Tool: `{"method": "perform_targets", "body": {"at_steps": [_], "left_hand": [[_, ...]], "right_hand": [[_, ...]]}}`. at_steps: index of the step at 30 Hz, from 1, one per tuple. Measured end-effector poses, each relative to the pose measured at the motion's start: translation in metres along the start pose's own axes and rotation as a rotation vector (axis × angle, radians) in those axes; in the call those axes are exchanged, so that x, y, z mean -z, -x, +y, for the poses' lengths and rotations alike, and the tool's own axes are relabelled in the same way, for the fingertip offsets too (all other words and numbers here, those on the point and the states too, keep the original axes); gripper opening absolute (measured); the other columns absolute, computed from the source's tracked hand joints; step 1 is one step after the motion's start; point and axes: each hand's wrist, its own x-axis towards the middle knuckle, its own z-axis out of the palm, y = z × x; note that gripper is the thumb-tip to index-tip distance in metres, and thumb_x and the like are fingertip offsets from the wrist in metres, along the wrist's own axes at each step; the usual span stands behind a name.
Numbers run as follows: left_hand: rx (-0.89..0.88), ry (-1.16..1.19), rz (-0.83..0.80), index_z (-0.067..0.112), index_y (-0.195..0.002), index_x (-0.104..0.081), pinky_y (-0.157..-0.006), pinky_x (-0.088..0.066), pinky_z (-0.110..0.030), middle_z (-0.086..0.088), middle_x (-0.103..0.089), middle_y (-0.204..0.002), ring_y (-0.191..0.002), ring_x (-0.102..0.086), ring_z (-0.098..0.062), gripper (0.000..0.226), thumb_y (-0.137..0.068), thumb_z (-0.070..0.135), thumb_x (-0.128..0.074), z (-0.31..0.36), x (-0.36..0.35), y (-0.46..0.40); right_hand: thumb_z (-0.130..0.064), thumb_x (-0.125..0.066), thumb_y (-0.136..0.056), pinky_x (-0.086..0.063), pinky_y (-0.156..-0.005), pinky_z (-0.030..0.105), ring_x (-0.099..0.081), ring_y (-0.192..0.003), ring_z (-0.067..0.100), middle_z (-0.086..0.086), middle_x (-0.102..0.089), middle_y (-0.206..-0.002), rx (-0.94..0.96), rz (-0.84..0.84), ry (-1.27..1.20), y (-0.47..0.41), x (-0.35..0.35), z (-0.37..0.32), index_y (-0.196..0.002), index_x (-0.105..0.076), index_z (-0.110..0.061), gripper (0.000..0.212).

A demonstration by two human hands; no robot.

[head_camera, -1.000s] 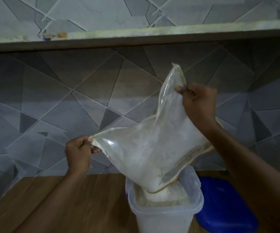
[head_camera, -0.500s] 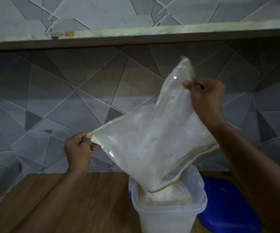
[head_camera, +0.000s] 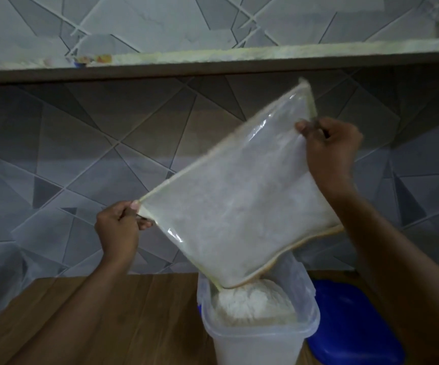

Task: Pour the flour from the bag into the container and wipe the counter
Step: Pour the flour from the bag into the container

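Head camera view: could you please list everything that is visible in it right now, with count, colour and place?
Bag: one, clear plastic dusted white, held tilted above the container, open mouth down at its rim.
Flour: one heap, white, piled inside the container under the bag's mouth.
Container: one, translucent white, on the counter at bottom centre.
Lid: one, blue, lying on the counter right of the container.
Counter: one, brown wood grain, across the bottom.
Wall tiles: many, grey geometric pattern, behind the counter.
Shelf: one, pale edge, across the top.
Left hand: one, pinches the bag's lower left corner.
Right hand: one, pinches the bag's upper right edge.
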Motion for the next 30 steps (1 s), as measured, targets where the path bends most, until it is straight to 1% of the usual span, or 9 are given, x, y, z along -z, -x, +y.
{"method": "perform_targets", "body": {"at_steps": [2,5,9,12,16,19,22,25,30], "left_hand": [[-0.013,-0.012,-0.009,0.007,-0.081,-0.069,-0.056,-0.058,-0.029,-0.020,-0.064,-0.060,-0.044,-0.064,-0.020,0.020,-0.098,0.008,-0.058,0.002,-0.003,-0.001],[-0.021,-0.026,-0.015,0.002,-0.085,-0.070,-0.057,-0.058,-0.030,-0.021,-0.065,-0.062,-0.043,-0.064,-0.020,0.017,-0.097,0.006,-0.058,0.004,-0.004,-0.003],[-0.046,-0.063,-0.046,-0.001,-0.091,-0.071,-0.049,-0.057,-0.023,-0.019,-0.066,-0.063,-0.043,-0.064,-0.016,0.018,-0.099,0.006,-0.056,0.007,-0.001,-0.002],[-0.062,-0.080,-0.050,-0.002,-0.087,-0.070,-0.046,-0.055,-0.021,-0.018,-0.065,-0.062,-0.041,-0.064,-0.013,0.020,-0.099,0.005,-0.056,0.011,0.001,-0.002],[-0.062,-0.079,-0.070,-0.005,-0.089,-0.069,-0.045,-0.053,-0.019,-0.019,-0.065,-0.062,-0.040,-0.063,-0.013,0.020,-0.099,0.005,-0.055,0.015,0.001,-0.003],[-0.073,-0.090,-0.078,-0.002,-0.089,-0.070,-0.046,-0.055,-0.021,-0.019,-0.065,-0.062,-0.040,-0.063,-0.014,0.019,-0.099,0.004,-0.055,0.019,-0.001,-0.003],[-0.084,-0.092,-0.099,-0.001,-0.090,-0.070,-0.047,-0.055,-0.020,-0.018,-0.066,-0.063,-0.042,-0.064,-0.013,0.019,-0.100,0.006,-0.055,0.024,-0.002,-0.003],[-0.097,-0.090,-0.092,0.001,-0.089,-0.070,-0.047,-0.055,-0.019,-0.018,-0.065,-0.064,-0.043,-0.064,-0.014,0.018,-0.100,0.006,-0.056,0.028,-0.005,-0.003],[-0.106,-0.097,-0.079,-0.002,-0.086,-0.070,-0.048,-0.056,-0.022,-0.019,-0.065,-0.063,-0.043,-0.064,-0.015,0.021,-0.100,0.007,-0.056,0.034,-0.012,-0.008]], "right_hand": [[-0.026,-0.068,-0.092,-0.034,-0.050,0.013,-0.045,-0.045,-0.002,-0.010,-0.046,-0.052,-0.026,0.047,-0.027,-0.005,0.001,-0.002,-0.057,-0.053,-0.024,0.039],[-0.029,-0.067,-0.095,-0.039,-0.049,0.009,-0.053,-0.047,-0.004,-0.010,-0.053,-0.056,-0.001,-0.126,0.063,0.001,-0.001,-0.002,-0.062,-0.057,-0.025,0.035],[-0.034,-0.067,-0.092,-0.049,-0.053,0.033,-0.057,-0.053,0.015,0.006,-0.061,-0.062,0.000,0.014,0.036,-0.006,0.007,0.004,-0.067,-0.064,-0.009,0.035],[-0.033,-0.068,-0.093,-0.042,-0.049,0.015,-0.050,-0.046,0.000,-0.009,-0.057,-0.053,-0.010,-0.119,0.057,-0.001,0.009,0.002,-0.062,-0.059,-0.015,0.037],[-0.031,-0.068,-0.093,-0.039,-0.050,0.016,-0.047,-0.046,0.001,-0.008,-0.052,-0.054,-0.007,-0.013,0.005,-0.002,0.013,0.003,-0.061,-0.058,-0.016,0.036],[-0.028,-0.067,-0.095,-0.035,-0.048,0.005,-0.051,-0.046,-0.005,-0.013,-0.054,-0.051,-0.008,-0.121,0.027,0.004,0.011,0.001,-0.061,-0.055,-0.023,0.037],[-0.028,-0.067,-0.094,-0.034,-0.049,0.004,-0.049,-0.047,-0.006,-0.010,-0.052,-0.055,-0.030,0.033,-0.065,-0.001,0.014,0.001,-0.067,-0.060,-0.018,0.029],[-0.026,-0.066,-0.095,-0.032,-0.047,0.004,-0.048,-0.046,-0.006,-0.014,-0.053,-0.051,-0.010,-0.070,-0.036,-0.002,0.015,0.001,-0.064,-0.056,-0.021,0.033],[-0.030,-0.065,-0.095,-0.039,-0.051,0.009,-0.052,-0.051,-0.005,-0.011,-0.053,-0.058,0.018,0.004,-0.029,-0.007,0.018,0.001,-0.062,-0.055,-0.031,0.034]]}}
